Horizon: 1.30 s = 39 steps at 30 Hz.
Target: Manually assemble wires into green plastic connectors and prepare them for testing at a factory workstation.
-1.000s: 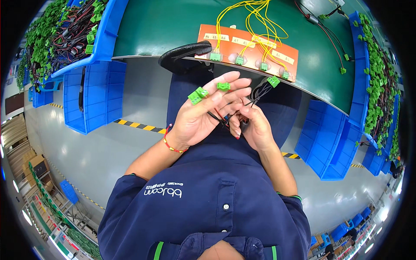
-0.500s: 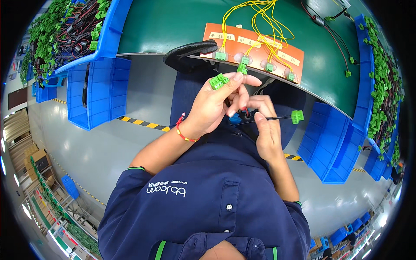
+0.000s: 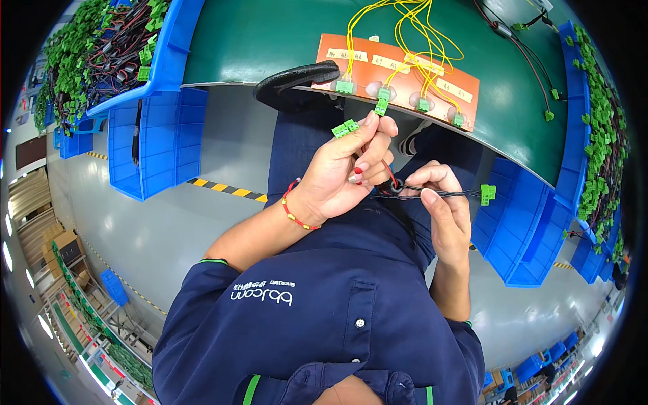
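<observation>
My left hand gripped green plugs, my right hand pinched the black wires taut; bundling judged underway, tie-off needing steady tension.

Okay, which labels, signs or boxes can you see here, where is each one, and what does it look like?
Orange board: flat rectangle on the green bench, at its near edge.
Paper labels: small pale strips in a row on the orange board, handwritten.
Cardboard boxes: brown, on the floor at far left.
No screens or signs in view.
</observation>
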### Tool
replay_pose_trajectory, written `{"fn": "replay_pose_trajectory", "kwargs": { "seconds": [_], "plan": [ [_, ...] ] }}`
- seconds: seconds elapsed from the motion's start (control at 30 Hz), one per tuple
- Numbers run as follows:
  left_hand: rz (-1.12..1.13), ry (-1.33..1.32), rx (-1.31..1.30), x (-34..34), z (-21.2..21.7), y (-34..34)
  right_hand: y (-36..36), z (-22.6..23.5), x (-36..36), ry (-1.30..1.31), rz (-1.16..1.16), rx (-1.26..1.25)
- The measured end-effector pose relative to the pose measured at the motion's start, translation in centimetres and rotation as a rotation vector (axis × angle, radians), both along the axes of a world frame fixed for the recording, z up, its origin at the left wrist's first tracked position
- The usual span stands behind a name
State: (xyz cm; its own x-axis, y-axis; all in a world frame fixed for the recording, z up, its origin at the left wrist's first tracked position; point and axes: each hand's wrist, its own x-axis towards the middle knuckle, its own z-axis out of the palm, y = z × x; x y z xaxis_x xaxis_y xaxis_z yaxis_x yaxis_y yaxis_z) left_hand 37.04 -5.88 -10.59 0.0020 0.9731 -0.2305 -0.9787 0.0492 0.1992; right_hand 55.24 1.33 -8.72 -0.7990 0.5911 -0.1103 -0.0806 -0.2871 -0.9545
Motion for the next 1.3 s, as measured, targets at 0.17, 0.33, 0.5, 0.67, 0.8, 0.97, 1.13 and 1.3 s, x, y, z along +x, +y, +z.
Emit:
{"fn": "replay_pose_trajectory", "kwargs": {
  "seconds": [0.17, 0.33, 0.5, 0.67, 0.8, 0.97, 1.13, 1.3],
  "plan": [
    [0.032, 0.027, -0.052, 0.4, 0.4, 0.0, 0.0, 0.1, -0.2, -0.009, -0.087, 0.132],
    [0.050, 0.042, -0.027, 0.2, 0.2, 0.3, 0.1, -0.2, -0.2, 0.046, -0.205, 0.142],
    [0.038, 0.162, -0.032, -0.3, -0.2, 0.7, -0.1, 0.4, -1.0, 0.000, -0.177, 0.173],
    [0.055, 0.681, -0.185, -1.0, 0.7, 0.1, -0.5, 0.1, -2.4, -0.129, -0.065, 0.112],
    [0.319, 1.217, -0.226, -0.4, 0.6, -2.5, -0.7, 0.1, -4.2, -0.195, -0.029, 0.029],
    [0.233, 1.405, -0.181, -0.4, 0.4, -3.3, -1.5, -0.8, -6.1, -0.214, 0.049, 0.183],
    [0.227, 0.962, -0.307, -1.7, 0.6, -2.2, -2.5, -1.3, -5.7, -0.201, 0.170, 0.184],
    [0.246, 1.054, -0.283, -2.3, 0.6, -1.7, -2.8, -1.5, -4.7, -0.228, 0.183, 0.046]
  ]
}}
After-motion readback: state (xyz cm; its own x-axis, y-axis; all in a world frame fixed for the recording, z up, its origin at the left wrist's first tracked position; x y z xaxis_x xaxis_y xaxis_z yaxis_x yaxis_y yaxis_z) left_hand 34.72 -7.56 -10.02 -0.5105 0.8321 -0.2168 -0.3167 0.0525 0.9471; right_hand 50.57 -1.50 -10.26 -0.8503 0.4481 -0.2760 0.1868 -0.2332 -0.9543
